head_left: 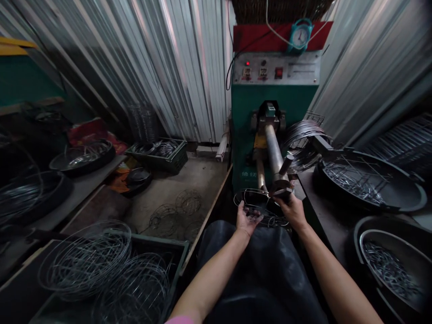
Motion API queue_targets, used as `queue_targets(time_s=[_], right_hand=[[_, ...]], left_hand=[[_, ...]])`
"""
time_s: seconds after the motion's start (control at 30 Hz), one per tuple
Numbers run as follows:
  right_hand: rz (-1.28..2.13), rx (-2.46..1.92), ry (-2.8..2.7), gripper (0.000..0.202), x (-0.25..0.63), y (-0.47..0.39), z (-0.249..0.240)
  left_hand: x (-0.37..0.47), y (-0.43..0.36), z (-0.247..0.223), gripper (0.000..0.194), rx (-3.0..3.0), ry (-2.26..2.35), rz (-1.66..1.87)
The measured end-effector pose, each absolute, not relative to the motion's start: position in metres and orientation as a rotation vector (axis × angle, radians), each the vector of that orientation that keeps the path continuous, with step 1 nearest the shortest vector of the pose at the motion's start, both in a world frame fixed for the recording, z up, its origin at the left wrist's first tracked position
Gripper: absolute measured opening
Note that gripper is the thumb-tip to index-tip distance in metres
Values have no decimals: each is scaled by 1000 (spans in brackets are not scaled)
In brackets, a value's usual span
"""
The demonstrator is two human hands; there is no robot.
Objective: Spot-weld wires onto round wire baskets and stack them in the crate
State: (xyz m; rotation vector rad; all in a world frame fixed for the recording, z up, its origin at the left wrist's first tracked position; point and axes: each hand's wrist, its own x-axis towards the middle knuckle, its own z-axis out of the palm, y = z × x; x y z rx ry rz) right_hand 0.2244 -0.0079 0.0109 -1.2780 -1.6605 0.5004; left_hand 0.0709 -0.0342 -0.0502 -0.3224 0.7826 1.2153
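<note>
My left hand (248, 220) is palm up in front of the machine, its fingers curled at the near left side of a round wire frame (275, 221) and holding it. The frame's ring sits at the ends of the green spot welder's (242, 121) upper arm (274, 150) and lower arm (260, 173). At the frame's right side, just by the upper arm's tip, my right hand (293, 212) has its fingers pressed together. What those fingers grip is hidden. A dark apron (256, 270) covers my lap below both hands.
Round wire frames (87, 261) heap over a green crate (184, 249) at lower left. At right stand a black pan (401, 184) of wire pieces and a tub (359, 243) of small metal parts. A wire coil (303, 139) hangs beside the welder. More frames (165, 218) lie on the floor.
</note>
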Motion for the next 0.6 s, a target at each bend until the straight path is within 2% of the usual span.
queue_targets(time_s=[0.23, 0.33, 0.47, 0.6], right_hand=[[822, -1187, -1233, 29, 240, -12, 5], [829, -1139, -1015, 33, 262, -26, -11], [842, -1267, -1062, 32, 282, -45, -36], [863, -1304, -1191, 33, 285, -48, -47]], left_hand=[[60, -54, -46, 51, -127, 924, 1067], [63, -78, -47, 51, 147, 1153, 1160], [91, -94, -44, 62, 444, 1295, 1286], [122, -81, -39, 49, 466, 1313, 1323]])
